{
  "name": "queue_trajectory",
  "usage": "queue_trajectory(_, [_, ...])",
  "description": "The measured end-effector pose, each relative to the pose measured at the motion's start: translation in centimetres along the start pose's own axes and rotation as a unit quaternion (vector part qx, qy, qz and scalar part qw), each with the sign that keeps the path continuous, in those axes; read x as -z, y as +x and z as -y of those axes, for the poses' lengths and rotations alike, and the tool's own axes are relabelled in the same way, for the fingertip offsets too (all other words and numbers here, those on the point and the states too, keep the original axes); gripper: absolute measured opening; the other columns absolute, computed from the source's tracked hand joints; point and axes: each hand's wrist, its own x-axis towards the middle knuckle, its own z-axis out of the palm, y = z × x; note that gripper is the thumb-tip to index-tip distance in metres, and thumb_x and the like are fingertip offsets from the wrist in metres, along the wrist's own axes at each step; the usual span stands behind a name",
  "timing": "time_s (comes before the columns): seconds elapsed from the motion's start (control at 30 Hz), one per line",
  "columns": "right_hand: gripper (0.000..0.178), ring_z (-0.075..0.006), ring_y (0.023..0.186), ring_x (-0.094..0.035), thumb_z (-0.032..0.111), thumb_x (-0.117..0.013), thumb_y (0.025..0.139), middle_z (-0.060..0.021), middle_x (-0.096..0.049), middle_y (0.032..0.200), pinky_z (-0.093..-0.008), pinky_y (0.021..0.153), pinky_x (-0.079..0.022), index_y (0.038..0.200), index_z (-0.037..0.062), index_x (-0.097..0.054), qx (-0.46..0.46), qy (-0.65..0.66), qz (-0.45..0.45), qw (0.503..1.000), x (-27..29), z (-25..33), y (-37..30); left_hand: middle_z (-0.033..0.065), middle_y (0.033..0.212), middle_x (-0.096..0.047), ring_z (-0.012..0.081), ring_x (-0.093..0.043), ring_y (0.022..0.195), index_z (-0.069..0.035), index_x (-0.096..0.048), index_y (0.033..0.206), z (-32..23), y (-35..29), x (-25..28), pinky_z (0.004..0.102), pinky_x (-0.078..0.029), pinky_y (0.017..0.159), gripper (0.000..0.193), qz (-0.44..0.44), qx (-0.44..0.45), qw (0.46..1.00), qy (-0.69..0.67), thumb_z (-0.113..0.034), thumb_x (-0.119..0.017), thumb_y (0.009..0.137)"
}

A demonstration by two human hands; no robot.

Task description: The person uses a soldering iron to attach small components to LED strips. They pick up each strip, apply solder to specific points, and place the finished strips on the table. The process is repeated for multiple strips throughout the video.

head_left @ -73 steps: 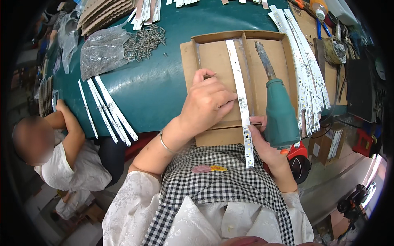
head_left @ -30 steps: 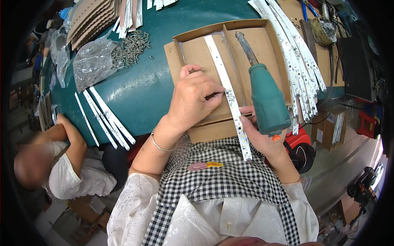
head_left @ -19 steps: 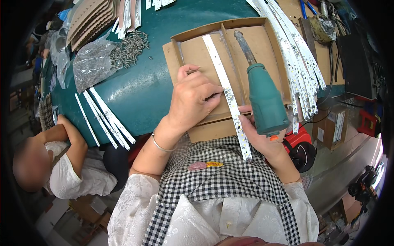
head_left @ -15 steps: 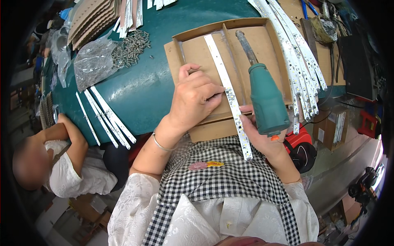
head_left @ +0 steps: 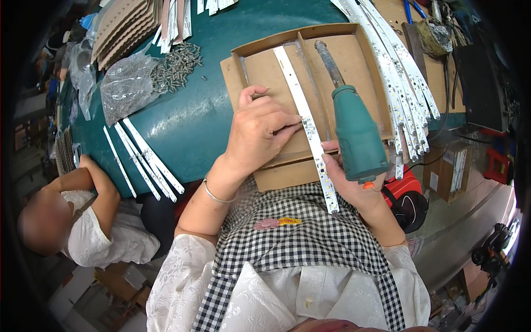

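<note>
A narrow white LED strip (head_left: 299,99) dotted with small components slants across a shallow cardboard tray (head_left: 270,65). Its near end sticks out past the tray's front edge, over my apron. My left hand (head_left: 257,130) is closed in a pinch, thumb and forefinger meeting at the strip's left edge; anything between the fingertips is too small to make out. My right hand (head_left: 354,191) grips the strip near its lower end. Above that hand, partly covering it, is a soldering iron (head_left: 358,133) with a green handle, its dark metal bit pointing away over the tray. Whether my right palm holds the iron is hidden.
More LED strips (head_left: 397,77) lie in a fanned stack right of the tray, and several others (head_left: 146,157) at left. A pile of screws (head_left: 180,63) spills from a plastic bag (head_left: 130,83) on the green tabletop (head_left: 188,127). A co-worker (head_left: 105,221) sits at left.
The LED strip, the iron and the tray have shifted very slightly leftward. Both hands keep nearly the same pose and place.
</note>
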Motion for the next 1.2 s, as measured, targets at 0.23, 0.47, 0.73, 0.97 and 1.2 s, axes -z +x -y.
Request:
queue_trajectory(0.23, [0.067,-0.0248,0.086,-0.071,0.004,-0.08,0.072,-0.0121,-0.069,0.103,-0.0327,0.077,-0.055,0.13,-0.0048,-0.047,-0.017,0.022,-0.011,1.0,-0.2,-0.1,0.0,0.0002,0.076,-0.073,0.0142,-0.067,0.071,-0.009,-0.075,0.077,-0.3,0.5,0.3,0.0408,-0.044,0.098,0.012,0.018,0.031,0.999,0.001,-0.001,-0.082,0.071])
queue_trajectory(0.47, [0.067,-0.024,0.087,-0.071,0.003,-0.079,0.072,-0.0119,-0.07,0.103,-0.0325,0.077,-0.055,0.13,-0.0042,-0.047,-0.016,0.023,-0.014,1.0,-0.2,0.2,0.0,-0.0001,0.075,-0.072,0.0154,-0.066,0.07,-0.01,-0.075,0.078,-0.5,0.4,0.0,0.0394,-0.044,0.098,0.015,0.005,0.041,0.999,0.001,0.0,-0.081,0.068])
queue_trajectory(0.73, [0.065,-0.0232,0.088,-0.07,0.004,-0.08,0.072,-0.0113,-0.069,0.104,-0.0322,0.078,-0.055,0.129,-0.0051,-0.049,-0.017,0.013,-0.004,1.0,-0.2,0.1,0.0,-0.0003,0.074,-0.07,0.0156,-0.066,0.072,-0.009,-0.072,0.073,-0.5,0.0,-0.3,0.0431,-0.042,0.097,0.015,0.005,0.009,0.999,0.032,0.001,-0.08,0.065])
queue_trajectory(0.97, [0.066,-0.0212,0.089,-0.07,0.005,-0.08,0.074,-0.0104,-0.069,0.104,-0.0302,0.079,-0.055,0.131,-0.0058,-0.047,-0.014,-0.009,-0.012,1.0,-0.2,0.2,-0.1,0.0011,0.073,-0.068,0.0171,-0.064,0.073,-0.009,-0.071,0.072,-1.1,0.2,-0.3,0.045,-0.043,0.098,0.016,0.025,-0.007,0.998,0.062,0.0,-0.08,0.064])
queue_trajectory(1.2, [0.062,-0.0202,0.091,-0.07,0.003,-0.079,0.076,-0.0099,-0.07,0.106,-0.03,0.081,-0.055,0.129,-0.0057,-0.048,-0.028,0.0,-0.007,1.0,-0.2,0.2,-0.1,0.0004,0.075,-0.071,0.0165,-0.066,0.069,-0.009,-0.072,0.074,-0.9,-0.7,-0.7,0.0434,-0.045,0.099,0.013,-0.033,0.034,0.998,0.031,0.0,-0.081,0.069])
